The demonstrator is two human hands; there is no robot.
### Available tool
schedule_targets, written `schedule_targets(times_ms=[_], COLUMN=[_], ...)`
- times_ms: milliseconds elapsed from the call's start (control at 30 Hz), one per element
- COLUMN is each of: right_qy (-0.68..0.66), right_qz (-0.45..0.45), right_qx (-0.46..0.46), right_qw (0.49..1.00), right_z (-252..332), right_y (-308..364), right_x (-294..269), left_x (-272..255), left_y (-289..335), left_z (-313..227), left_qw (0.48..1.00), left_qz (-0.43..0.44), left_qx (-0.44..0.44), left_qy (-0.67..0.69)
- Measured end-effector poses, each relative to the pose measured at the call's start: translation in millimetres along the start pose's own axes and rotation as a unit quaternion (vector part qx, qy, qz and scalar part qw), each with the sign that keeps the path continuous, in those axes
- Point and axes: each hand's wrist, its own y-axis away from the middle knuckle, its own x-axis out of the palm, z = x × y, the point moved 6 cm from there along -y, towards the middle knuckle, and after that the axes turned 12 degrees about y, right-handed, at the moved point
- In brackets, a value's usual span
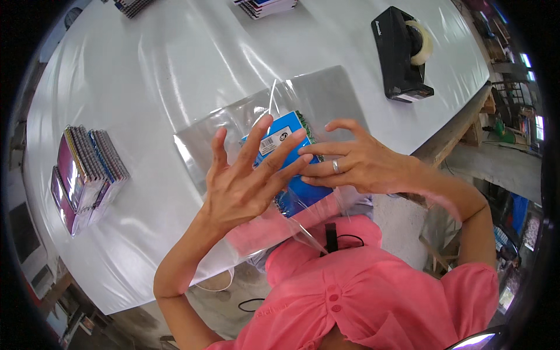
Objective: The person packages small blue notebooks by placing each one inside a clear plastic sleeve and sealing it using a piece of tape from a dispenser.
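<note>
A blue spiral-bound notebook (pixel 307 196), perhaps the top one of a small stack, lies at the near edge of the table with a white barcode label facing up. Clear plastic film (pixel 213 131) spreads under and around it, and part of the film hangs over my lap. My left hand (pixel 248 181) is over the notebook's left side, palm down, its fingers stretched and spread. From the right, my right hand (pixel 356 160), with a ring on one finger, reaches its extended fingertips onto the notebook beside the left fingers. Its thumb is hidden.
A black tape dispenser (pixel 394 55) with a roll of clear tape stands at the far right. Several spiral notebooks (pixel 87 175) are stacked at the left. More notebooks (pixel 265 7) sit at the far edge of view. The white-covered table (pixel 140 233) ends at my body.
</note>
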Motion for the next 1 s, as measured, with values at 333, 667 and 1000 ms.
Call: schedule_targets(times_ms=[333, 667, 1000], right_qy=[-0.02, 0.078, -0.047], right_qz=[-0.006, -0.08, -0.369], right_qx=[0.0, 0.036, 0.557], right_qw=[1.0, 0.993, 0.743], right_z=[2.4, 18.2, -129.8], right_y=[3.0, 14.1, 188.4], right_x=[5.6, 7.9, -53.5], left_x=[4.5, 11.7, 28.9], left_y=[-9.8, -43.0, -70.1], left_z=[-1.6, 16.5, 11.6], left_qw=[0.996, 0.971, 0.947], left_qz=[0.039, 0.08, 0.209], left_qx=[-0.066, -0.206, -0.244], left_qy=[0.049, 0.09, 0.029])
